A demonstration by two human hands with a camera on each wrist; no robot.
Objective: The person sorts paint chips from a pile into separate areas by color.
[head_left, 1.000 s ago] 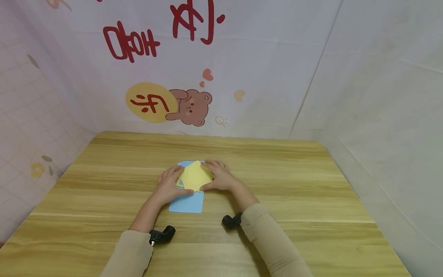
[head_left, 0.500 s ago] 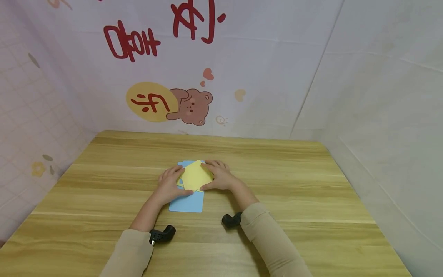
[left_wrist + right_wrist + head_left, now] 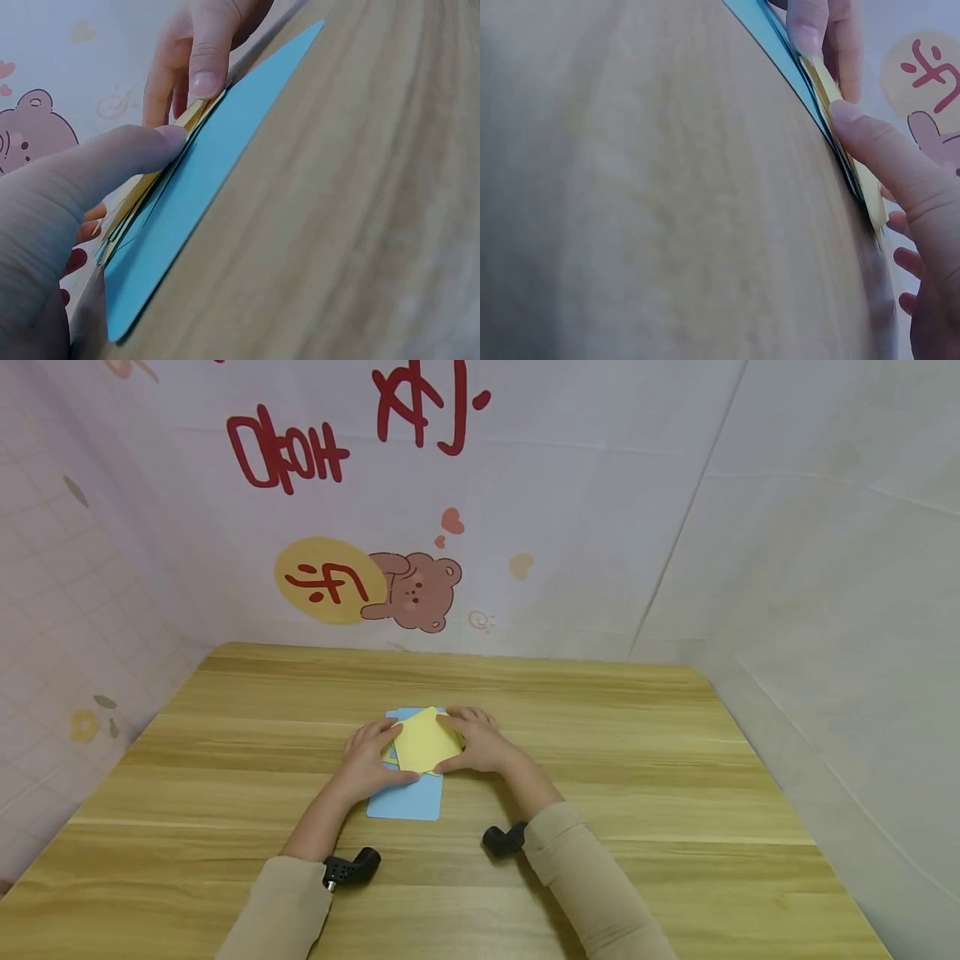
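Observation:
A small pile of yellow cards [image 3: 427, 742] lies over light-blue cards [image 3: 405, 802] in the middle of the table. The top yellow card is turned at an angle to the blue ones. My left hand [image 3: 367, 764] grips the pile's left side, thumb at the near edge and fingers at the far left. On the other side my right hand [image 3: 477, 742] grips it likewise, its thumb close to the left thumb. Both wrist views show the layered edges, with blue [image 3: 217, 172] beneath yellow [image 3: 866, 184]. How many cards each hand holds is hidden.
The wood-grain table [image 3: 637, 777] reaches around the cards on all sides. Behind it hangs a white cloth [image 3: 570, 527] with a printed bear and red characters. Pale cloth walls stand left and right. A black camera mount [image 3: 352, 868] sits at the left wrist, another [image 3: 502, 840] at the right.

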